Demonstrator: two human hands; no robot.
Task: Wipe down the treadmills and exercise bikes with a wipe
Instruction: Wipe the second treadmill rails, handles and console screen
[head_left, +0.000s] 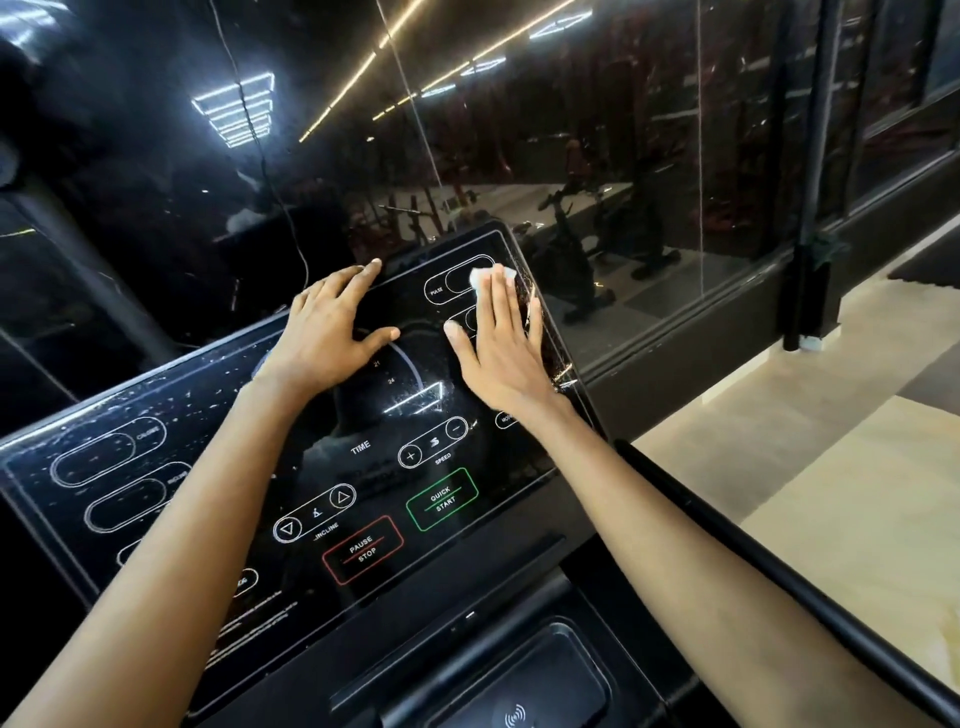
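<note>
Small white wipe (479, 275) sits high on the speckled black treadmill console (218, 431).

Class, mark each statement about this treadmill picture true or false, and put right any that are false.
1. The right hand presses a white wipe flat near the console's upper right corner. True.
2. The left hand holds a spray bottle. False: it rests on the console and holds nothing.
3. The QUICK START button is outlined in red. False: it is green; the PAUSE STOP button is red.
4. White specks show on the console's left part. True.
</note>
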